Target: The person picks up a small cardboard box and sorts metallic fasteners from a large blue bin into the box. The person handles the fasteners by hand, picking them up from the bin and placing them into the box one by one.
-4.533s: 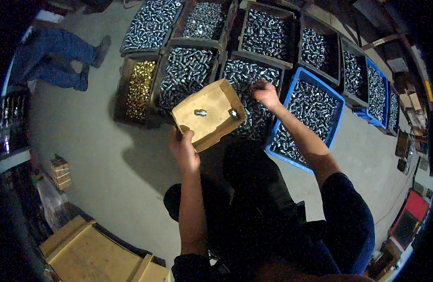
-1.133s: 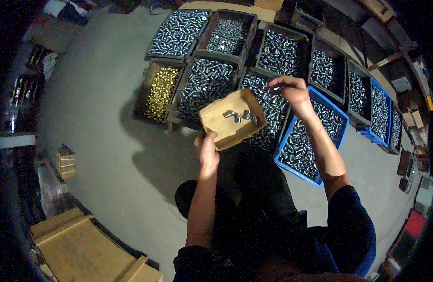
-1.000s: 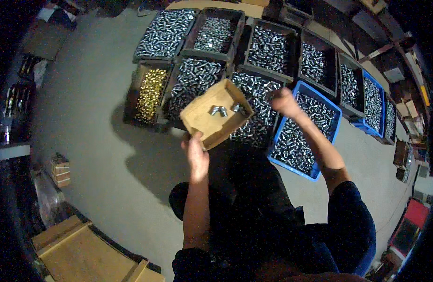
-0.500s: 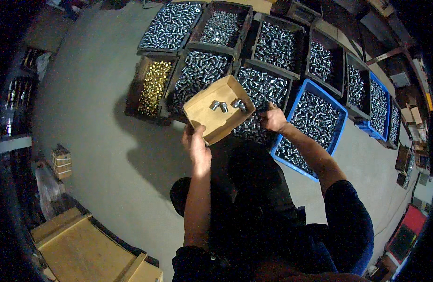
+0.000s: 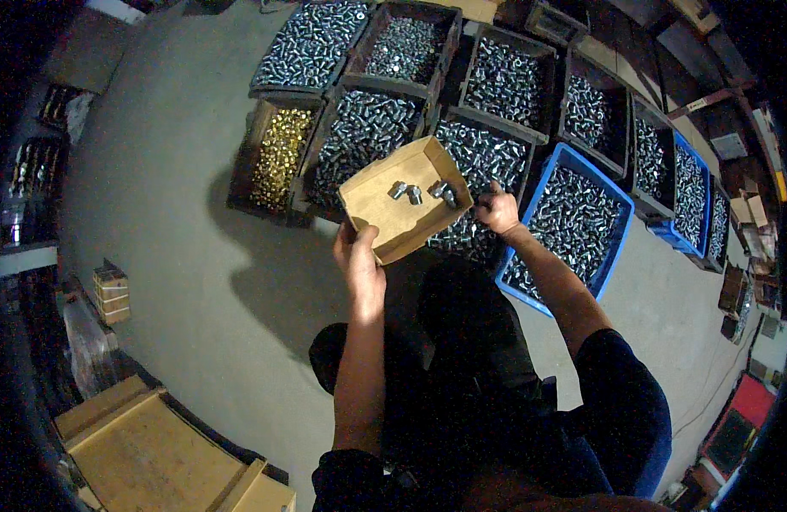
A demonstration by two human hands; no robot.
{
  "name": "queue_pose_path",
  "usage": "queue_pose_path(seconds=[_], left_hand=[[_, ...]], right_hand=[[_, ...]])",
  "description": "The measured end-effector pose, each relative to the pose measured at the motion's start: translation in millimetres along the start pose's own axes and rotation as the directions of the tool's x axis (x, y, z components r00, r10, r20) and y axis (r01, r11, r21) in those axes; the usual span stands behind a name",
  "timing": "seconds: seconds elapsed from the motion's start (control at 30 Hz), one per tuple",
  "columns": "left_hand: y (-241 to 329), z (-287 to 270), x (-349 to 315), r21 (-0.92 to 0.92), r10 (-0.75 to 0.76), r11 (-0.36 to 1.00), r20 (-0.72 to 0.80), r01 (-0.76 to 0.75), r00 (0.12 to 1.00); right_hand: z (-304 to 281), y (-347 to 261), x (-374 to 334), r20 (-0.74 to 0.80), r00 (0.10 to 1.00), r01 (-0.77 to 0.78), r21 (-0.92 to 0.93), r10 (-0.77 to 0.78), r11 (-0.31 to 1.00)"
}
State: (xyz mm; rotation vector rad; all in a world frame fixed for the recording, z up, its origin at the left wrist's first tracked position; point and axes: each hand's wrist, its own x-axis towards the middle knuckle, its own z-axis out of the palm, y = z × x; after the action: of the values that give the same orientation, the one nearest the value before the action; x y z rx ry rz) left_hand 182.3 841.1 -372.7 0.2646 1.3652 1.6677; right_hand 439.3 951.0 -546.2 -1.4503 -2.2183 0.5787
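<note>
My left hand (image 5: 359, 260) grips a shallow open cardboard box (image 5: 383, 224) by its near left corner, thumb over the rim. Inside lie several short metal fittings, one group of fittings (image 5: 405, 193) near the middle and another cluster of fittings (image 5: 445, 194) by the right wall. Just right of the box is my right hand (image 5: 498, 213), its fingers curled closed above a dark crate full of silvery metal fittings (image 5: 483, 158). What those fingers hold, if anything, is hidden. The box is tilted and covers part of the crates beneath.
A blue tray (image 5: 598, 174) of metal fittings sits right of my right hand. More dark crates of metal parts stand in rows beyond, one with brass-coloured pieces (image 5: 281, 158) at the left. A wooden crate (image 5: 163, 461) is at the lower left, with a small brown carton (image 5: 112, 294) further up.
The cardboard box has shifted slightly right with my left hand. My right hand stays beside it, its fingers curled a little more.
</note>
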Motion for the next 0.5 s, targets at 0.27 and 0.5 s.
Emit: queue_pose_path(seconds=[0.27,0.5], left_hand=[[-6,-9,7,0.001,0.002,1.0,-0.006,-0.002,1.0],[2,6,-1,0.04,-0.015,0.999,0.04,0.013,0.999]], right_hand=[[-37,-16,37,0.56,0.657,-0.459,0.829,0.505,-0.321],[-123,-72,55,0.447,0.879,-0.426,0.893,0.166,-0.147]])
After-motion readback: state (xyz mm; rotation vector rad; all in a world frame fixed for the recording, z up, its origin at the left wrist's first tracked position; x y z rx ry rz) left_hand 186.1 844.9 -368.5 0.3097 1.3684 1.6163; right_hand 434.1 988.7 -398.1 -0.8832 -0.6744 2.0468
